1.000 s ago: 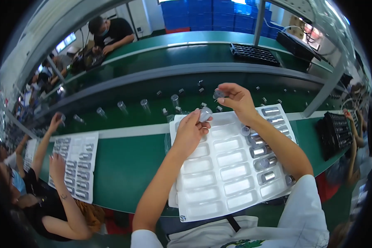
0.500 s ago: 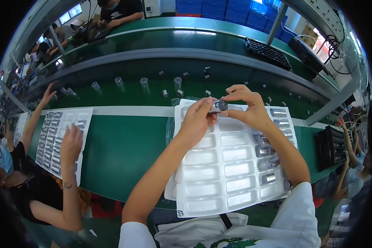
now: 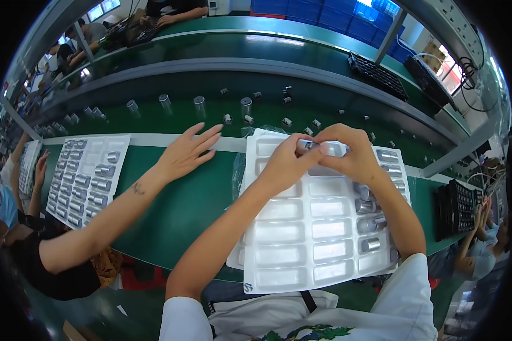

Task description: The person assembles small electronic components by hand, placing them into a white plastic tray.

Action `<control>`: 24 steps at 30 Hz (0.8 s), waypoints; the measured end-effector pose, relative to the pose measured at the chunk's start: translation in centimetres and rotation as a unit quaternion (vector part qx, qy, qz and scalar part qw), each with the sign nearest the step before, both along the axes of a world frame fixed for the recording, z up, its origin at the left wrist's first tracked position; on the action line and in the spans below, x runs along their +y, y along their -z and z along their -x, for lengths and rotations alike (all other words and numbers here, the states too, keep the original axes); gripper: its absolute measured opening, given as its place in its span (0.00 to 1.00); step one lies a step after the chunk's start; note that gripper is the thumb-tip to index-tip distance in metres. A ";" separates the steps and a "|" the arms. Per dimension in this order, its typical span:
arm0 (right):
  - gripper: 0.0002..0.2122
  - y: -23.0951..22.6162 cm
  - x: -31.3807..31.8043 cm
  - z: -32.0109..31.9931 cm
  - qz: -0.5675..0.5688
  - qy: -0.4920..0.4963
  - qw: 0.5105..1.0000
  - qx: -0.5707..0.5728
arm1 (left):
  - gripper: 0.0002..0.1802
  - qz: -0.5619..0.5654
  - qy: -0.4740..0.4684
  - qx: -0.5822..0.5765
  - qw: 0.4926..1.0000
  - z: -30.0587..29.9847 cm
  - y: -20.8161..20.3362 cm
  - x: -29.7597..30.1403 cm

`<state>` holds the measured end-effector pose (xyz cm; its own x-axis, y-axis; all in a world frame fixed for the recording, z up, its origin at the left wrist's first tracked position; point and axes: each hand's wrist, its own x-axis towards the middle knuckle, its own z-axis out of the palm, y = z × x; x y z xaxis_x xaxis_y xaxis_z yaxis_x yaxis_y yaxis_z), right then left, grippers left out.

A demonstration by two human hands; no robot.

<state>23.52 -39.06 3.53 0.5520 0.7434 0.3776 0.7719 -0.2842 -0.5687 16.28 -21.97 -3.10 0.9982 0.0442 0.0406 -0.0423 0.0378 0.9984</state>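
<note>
A small silver metal cylinder (image 3: 306, 146) is gripped in the fingers of my left hand (image 3: 286, 162), lying roughly level over the far part of a white plastic tray (image 3: 279, 233). My right hand (image 3: 351, 153) has its thumb and forefinger closed on the cylinder's right end, partly hiding it. The tray has rows of shallow compartments. Similar cylinders (image 3: 371, 245) lie in its right-hand compartments, some of them covered by my right forearm; the left and middle columns show bare pockets.
Standing cylinders (image 3: 199, 104) and small dark-and-white parts (image 3: 287, 121) are spread along the green belt beyond. A co-worker's hand (image 3: 190, 149) reaches in from the left, beside their filled tray (image 3: 82, 182). A black crate (image 3: 456, 207) stands at the right.
My right fingers have closed in on the cylinder's end, where its dark cap showed before. The co-worker's arm has swung from their tray toward the belt near me.
</note>
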 end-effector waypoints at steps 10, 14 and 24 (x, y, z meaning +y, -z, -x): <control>0.21 -1.1 2.5 2.3 0.108 -0.001 0.975 -0.196 | 0.16 0.136 0.014 -0.007 0.991 0.1 0.1 0.8; 0.16 -1.6 3.8 1.6 0.110 0.004 0.986 -0.129 | 0.27 0.230 0.046 0.003 0.972 -0.1 -0.3 1.0; 0.17 3.1 11.8 -10.5 0.031 0.117 0.941 0.315 | 0.36 0.213 -0.030 -0.003 0.977 -0.5 0.3 0.0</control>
